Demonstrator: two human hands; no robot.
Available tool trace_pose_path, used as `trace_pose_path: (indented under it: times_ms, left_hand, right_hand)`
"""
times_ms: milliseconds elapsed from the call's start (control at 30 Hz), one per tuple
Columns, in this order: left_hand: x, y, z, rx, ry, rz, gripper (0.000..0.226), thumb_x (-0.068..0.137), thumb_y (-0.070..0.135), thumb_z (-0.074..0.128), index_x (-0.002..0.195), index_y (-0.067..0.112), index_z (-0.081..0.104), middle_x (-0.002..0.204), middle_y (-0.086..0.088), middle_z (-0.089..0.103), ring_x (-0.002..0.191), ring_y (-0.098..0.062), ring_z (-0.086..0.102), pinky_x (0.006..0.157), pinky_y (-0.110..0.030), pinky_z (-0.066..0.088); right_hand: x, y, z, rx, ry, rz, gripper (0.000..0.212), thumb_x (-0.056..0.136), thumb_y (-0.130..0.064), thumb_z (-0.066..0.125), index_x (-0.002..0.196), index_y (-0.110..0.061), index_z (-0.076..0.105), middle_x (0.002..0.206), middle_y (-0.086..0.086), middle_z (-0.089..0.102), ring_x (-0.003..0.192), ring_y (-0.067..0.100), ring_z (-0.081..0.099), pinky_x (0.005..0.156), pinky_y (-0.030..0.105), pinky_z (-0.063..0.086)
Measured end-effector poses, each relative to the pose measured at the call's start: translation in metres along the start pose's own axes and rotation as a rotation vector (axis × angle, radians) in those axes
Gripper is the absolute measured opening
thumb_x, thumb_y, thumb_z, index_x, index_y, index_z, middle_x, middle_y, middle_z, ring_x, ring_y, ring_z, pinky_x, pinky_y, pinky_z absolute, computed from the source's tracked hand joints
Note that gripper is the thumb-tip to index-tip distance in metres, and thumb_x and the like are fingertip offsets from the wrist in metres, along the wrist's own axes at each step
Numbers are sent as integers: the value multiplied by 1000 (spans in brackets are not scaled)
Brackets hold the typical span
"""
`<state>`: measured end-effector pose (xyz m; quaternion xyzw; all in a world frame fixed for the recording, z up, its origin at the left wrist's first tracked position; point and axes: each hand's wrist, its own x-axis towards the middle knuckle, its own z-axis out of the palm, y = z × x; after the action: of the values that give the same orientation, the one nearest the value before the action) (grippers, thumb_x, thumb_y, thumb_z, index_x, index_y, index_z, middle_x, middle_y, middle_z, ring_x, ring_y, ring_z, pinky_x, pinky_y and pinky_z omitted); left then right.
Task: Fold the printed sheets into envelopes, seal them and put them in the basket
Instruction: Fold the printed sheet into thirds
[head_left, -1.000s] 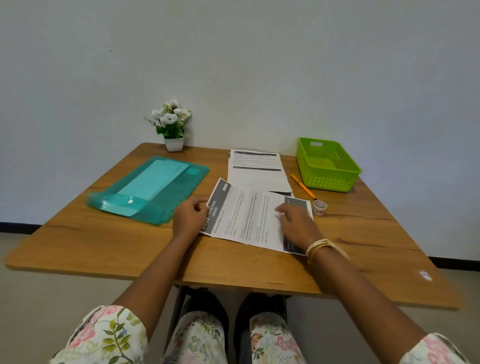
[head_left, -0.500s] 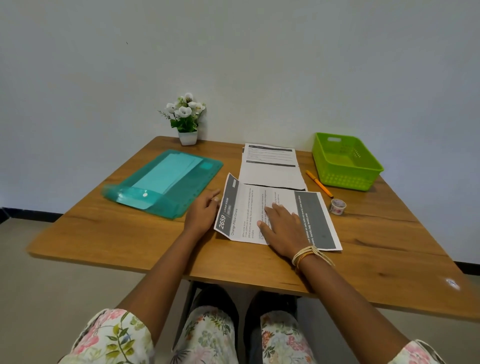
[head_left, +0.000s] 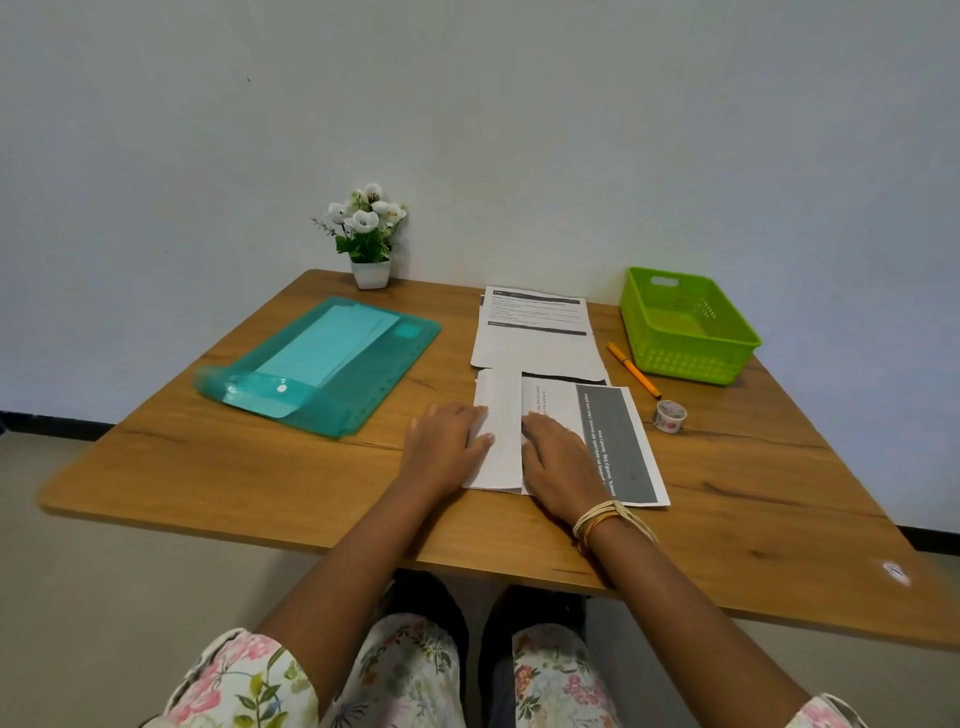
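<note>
Wooden bench (head_left: 208, 467) holds the printed sheet (head_left: 613, 441); its left flap is now folded over. Left hand (head_left: 447, 447) and right hand (head_left: 558, 462) press flat, fingers straight. Basket (head_left: 691, 358) waits empty.

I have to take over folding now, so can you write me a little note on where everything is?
Left hand presses flat on the folded-over left flap of the sheet. Right hand lies flat on its middle. Done: first flap folded in. Left: fold the grey right side, seal with the tape roll, drop it in the green basket, which shows nothing inside. More printed sheets wait behind.
</note>
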<state>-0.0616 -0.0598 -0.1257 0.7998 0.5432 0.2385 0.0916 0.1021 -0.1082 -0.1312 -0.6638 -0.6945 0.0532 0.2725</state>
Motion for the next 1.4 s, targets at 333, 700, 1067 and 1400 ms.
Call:
trace_pose_path:
  times_ms: [333,700,1067,1400]
  left_hand:
    - [-1,12,9,97,-31,-38,42,96,44,44,133,26,51,142,3,48,129,-21,37,101,-43,29]
    - [25,43,-31,-912,5,-727,18,94,9,53,109,16,59,121,-10,60,101,-23,57,74,-29,49]
    - [25,38,-24,-1112,-62,-515,28,99,28,45,108,14,68,78,-5,65,58,-14,56,47,-23,46]
    - [8,30,17,-400,20,-31,20,93,23,56,110,21,67,110,5,61,93,-5,55,79,-20,48]
  right_hand:
    - [-4,6,6,-35,-61,-16,45,97,-40,46,138,-23,48,147,-2,45,136,17,41,110,33,33]
    - [-5,4,2,44,-84,8,46,97,-42,46,140,-24,46,149,-3,43,137,17,40,110,35,35]
    - [2,-23,-11,575,-156,150,51,95,-58,35,129,-26,54,125,-2,60,111,15,57,87,24,45]
    - [23,-18,-30,326,-122,449,45,94,-10,53,138,-9,46,138,12,52,121,29,53,91,30,46]
